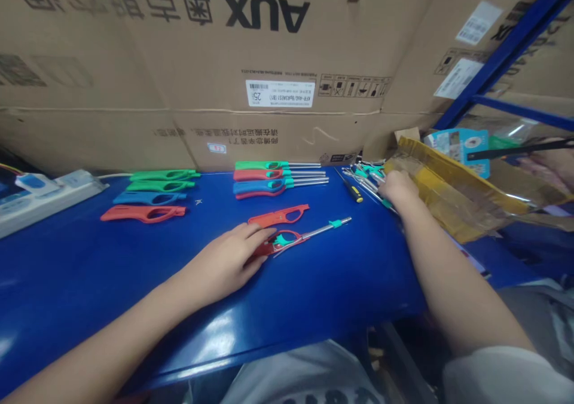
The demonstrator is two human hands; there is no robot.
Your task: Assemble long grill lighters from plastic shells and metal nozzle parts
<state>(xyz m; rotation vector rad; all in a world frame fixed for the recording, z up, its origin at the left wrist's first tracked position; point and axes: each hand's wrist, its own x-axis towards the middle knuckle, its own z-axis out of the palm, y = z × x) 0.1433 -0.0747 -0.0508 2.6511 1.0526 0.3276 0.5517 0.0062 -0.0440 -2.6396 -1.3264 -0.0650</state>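
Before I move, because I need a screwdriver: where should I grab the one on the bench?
Take the yellow-and-black handle of the screwdriver from the near side with your right hand. It lies flat on the blue bench, thin shaft pointing away, with the thick handle beside the metal parts, not under them.

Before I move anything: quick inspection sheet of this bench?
Surface: glossy blue bench.
Job's things: red lighter body with metal nozzle, under left hand; bare red body beside it; row of bodies without nozzles; row with nozzles.
Clutter: yellow-handled screwdriver.
Grippers: nothing seen; bare hands. Right hand at heap of metal nozzles.
Cables: white cable at power strip.
Surroundings: cardboard boxes, blue shelf rack, yellow padded envelope.
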